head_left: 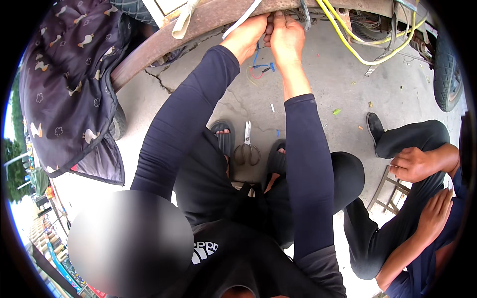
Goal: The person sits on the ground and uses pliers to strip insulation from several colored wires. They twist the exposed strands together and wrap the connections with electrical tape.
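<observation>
Thin coloured wires [272,66], blue, red and yellow, hang below the person's hands, under the rusty curved rail [154,52] and above the concrete ground [328,84]. Their upper end runs up to the hands and is hidden there.

Left hand [247,38]: up against the rail, fingertips out of sight; grip cannot be determined. Right hand [288,40]: close beside the left, fingers curled; whether they close on the wire cannot be confirmed. A white cable [242,19] passes just above the left hand; a yellow cable [370,63] loops to the right of the right hand.

Risks, in this inspector's judgement: a tug on the loose wire tail could strain a joint, since nothing visible supports it. Work beneath the rail could scrape knuckles on its rough metal. A foot shifting inward could strike the scissors [248,134], which lie between the sandals [224,141], points towards the hands. The yellow loop could snag a forearm swung rightward.
</observation>
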Available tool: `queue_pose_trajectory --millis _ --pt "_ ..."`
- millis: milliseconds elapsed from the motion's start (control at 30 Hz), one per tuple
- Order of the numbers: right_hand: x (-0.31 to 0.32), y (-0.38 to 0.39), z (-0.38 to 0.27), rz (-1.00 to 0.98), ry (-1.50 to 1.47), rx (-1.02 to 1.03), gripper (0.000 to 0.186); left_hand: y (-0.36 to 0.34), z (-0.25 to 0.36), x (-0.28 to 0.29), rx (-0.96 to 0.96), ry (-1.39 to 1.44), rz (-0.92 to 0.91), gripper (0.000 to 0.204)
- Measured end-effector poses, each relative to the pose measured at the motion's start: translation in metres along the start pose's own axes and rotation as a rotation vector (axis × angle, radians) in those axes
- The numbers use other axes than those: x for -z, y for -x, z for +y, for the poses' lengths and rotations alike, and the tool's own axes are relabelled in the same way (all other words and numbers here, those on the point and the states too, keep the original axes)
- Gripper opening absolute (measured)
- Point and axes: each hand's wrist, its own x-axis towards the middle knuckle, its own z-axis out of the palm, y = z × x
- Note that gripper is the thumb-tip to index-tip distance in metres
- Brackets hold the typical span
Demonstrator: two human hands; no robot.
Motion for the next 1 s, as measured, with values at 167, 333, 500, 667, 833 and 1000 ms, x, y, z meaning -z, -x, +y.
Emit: queue_pose_trajectory --millis 167,333,500,667,833,1000 --pt "0.007 0.003 -0.015 -0.156 -0.605 -0.34 0.032 -0.017 0.007 0.0 0.184 0.021 -0.025 0.035" --pt "0.01 0.0 -0.015 -0.162 -0.747 -0.394 0.03 -0.021 0.01 -0.008 0.233 0.006 0.038 0.037" --pt "0.007 -0.003 -0.015 -0.197 -0.886 -0.425 0.026 -0.015 0.017 -0.014 0.227 -0.037 0.082 0.037" --pt "0.005 -0.005 -0.011 -0.131 -0.792 -0.363 0.027 -0.023 0.024 -0.016 0.313 -0.035 0.003 0.035" --pt "-0.002 -0.012 0.0 -0.125 -0.856 -0.292 0.028 -0.031 0.024 -0.018 0.242 -0.067 0.003 0.037" --pt "-0.003 -0.015 0.003 -0.131 -0.846 -0.275 0.028 -0.051 0.008 -0.008 0.229 -0.014 -0.074 0.038"
